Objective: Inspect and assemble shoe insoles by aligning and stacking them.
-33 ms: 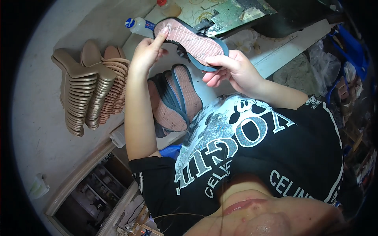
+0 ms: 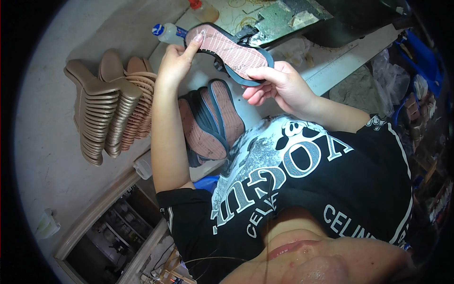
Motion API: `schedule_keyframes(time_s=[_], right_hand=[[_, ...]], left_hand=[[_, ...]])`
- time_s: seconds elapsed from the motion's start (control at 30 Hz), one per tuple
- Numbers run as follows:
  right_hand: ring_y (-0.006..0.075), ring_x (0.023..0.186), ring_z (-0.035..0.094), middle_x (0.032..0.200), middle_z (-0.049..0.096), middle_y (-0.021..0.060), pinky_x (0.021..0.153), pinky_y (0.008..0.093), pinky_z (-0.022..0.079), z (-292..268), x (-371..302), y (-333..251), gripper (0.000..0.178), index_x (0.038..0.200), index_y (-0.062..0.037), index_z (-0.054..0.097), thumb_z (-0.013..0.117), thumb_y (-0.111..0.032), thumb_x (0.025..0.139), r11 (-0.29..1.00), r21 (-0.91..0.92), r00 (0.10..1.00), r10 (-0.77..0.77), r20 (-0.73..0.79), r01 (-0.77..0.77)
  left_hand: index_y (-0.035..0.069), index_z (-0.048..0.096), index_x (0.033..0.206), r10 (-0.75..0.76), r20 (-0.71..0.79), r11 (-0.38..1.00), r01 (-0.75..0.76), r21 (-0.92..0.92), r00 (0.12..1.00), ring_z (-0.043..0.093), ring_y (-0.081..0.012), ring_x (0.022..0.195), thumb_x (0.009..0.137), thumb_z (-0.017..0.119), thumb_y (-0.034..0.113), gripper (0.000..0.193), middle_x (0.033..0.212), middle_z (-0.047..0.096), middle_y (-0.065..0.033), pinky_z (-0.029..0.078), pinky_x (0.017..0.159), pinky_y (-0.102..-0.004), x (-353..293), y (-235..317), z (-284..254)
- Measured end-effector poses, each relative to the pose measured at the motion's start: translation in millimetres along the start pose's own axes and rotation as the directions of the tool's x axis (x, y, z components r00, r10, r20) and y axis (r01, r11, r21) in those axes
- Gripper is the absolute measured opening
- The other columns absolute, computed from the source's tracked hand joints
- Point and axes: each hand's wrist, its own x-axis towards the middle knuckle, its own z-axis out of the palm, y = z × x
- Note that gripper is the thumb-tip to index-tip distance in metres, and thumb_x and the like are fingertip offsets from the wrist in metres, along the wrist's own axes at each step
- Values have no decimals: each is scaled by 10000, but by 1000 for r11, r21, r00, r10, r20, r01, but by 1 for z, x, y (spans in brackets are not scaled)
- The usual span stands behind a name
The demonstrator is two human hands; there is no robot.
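Between my two hands is a shoe insole point(image 2: 229, 52) with a pink, grid-patterned face and a dark blue-black rim. Small black pieces, perhaps straps, stick out along its long edges. My left hand point(image 2: 178, 62) grips the far left end, its thumb pressed on the pink face. At the near right end my right hand point(image 2: 280, 85) pinches the insole, thumb on top and fingers curled below the edge. Under it, beside my left forearm, leans a bunch of similar pink and dark insoles point(image 2: 232, 111), partly hidden by the arm.
Stacked bronze-coloured soles point(image 2: 100, 111) stand at the left by the wall, with pinkish ones point(image 2: 140, 106) beside them. A blue-capped bottle point(image 2: 168, 33) and a red-capped bottle point(image 2: 206, 11) are beyond my hands. A green board point(image 2: 279, 23) lies at the back; clear plastic bags point(image 2: 388, 78) are at right.
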Motion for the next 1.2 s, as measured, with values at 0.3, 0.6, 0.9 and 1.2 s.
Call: schedule_keyframes(time_s=[0.3,0.6,0.9,1.2], right_hand=[[153,668,674,816,689,138,599,224,533,8,25,-5,337,969,0,662,584,-317,887,987,-143,992,-87,-87,74],[186,737,692,849,678,177,604,231,559,-3,36,-9,465,987,64,623,573,-391,904,976,-209,996,-77,-41,67],[174,715,689,845,675,151,586,220,555,-2,34,-18,434,961,33,640,557,-390,912,973,-223,997,-69,-47,57],[135,646,655,819,669,96,552,215,535,-10,29,-25,370,958,5,647,603,-355,884,965,-251,996,-82,-35,70]], left_hand=[[115,623,1086,690,481,475,-840,263,541,415,-254,1207,716,747,394,480,1213,518,-110,315,1018,-356,7,53,0],[24,595,873,290,557,955,-277,-110,778,469,-42,623,813,722,303,313,692,538,41,387,573,-191,-4,46,2],[31,592,803,105,428,973,-4,-231,898,461,-25,611,847,692,279,272,706,552,34,358,534,-180,-40,45,11],[56,597,627,-57,478,992,105,-74,876,486,-110,380,806,669,497,482,508,555,-37,382,381,-228,-55,59,10]])
